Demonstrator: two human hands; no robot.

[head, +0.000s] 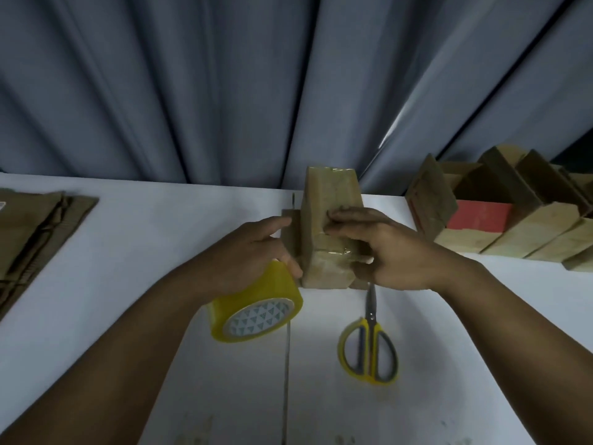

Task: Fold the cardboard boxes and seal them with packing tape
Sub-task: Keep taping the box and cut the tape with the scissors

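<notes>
Worktop: a white worktop [128,252] is seen in front of a grey-blue pleated curtain [224,91]; a thin seam runs down its middle.
Box in work: a small brown cardboard box [324,220] is stood on end at the centre of the worktop, between the two hands; glossy clear tape is visible on its top end and across its lower front.
Left hand: the left hand [253,248] is placed against the left side of the box, where a flap stands out. Its fingers are curled around a yellow roll of packing tape [256,309], which is held tilted, its patterned white core facing the camera, just beside the box's lower left corner.
Right hand: the right hand [385,248] is laid on the right face of the box; its fingers [343,220] are extended nearly flat against the cardboard, the thumb pressed at the taped lower edge.
Scissors: yellow-and-grey handled scissors [370,345] are laid closed on the worktop, blades pointing toward the box.
Flat stock: a stack of flattened brown cardboard blanks [35,229] is kept at the left edge.
Finished row: a row of folded cardboard boxes [513,220] is lined up at the right rear; one red face is shown.
</notes>
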